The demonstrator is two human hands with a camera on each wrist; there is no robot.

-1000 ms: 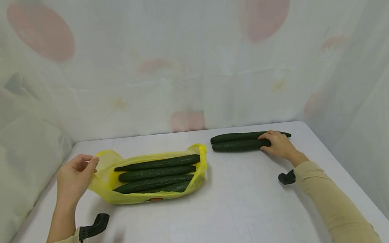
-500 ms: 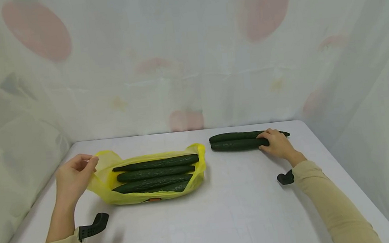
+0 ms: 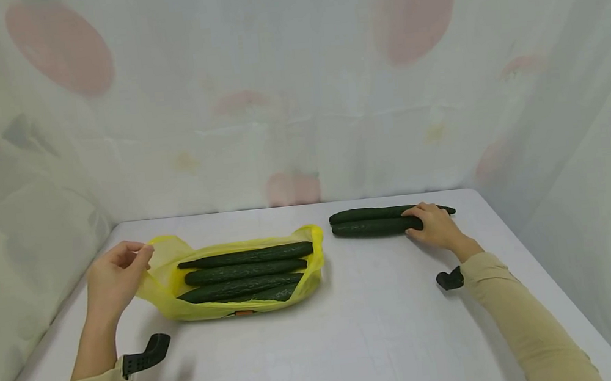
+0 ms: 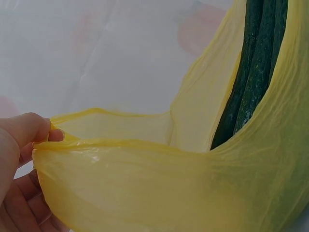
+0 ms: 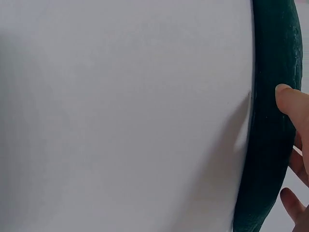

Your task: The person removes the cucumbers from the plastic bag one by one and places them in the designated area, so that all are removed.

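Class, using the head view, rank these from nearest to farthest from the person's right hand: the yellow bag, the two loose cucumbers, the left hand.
1. Two loose cucumbers: under the right hand, far right.
2. Yellow bag: centre-left of the table.
3. Left hand: far left, pinching the bag's edge.

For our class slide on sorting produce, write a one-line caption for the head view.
Left hand pinches a yellow plastic bag of dark green cucumbers; right hand grips a loose cucumber.

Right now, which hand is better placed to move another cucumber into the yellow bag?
Right. The right hand already grips the nearer loose cucumber, while the left hand pinches the yellow bag at its edge.
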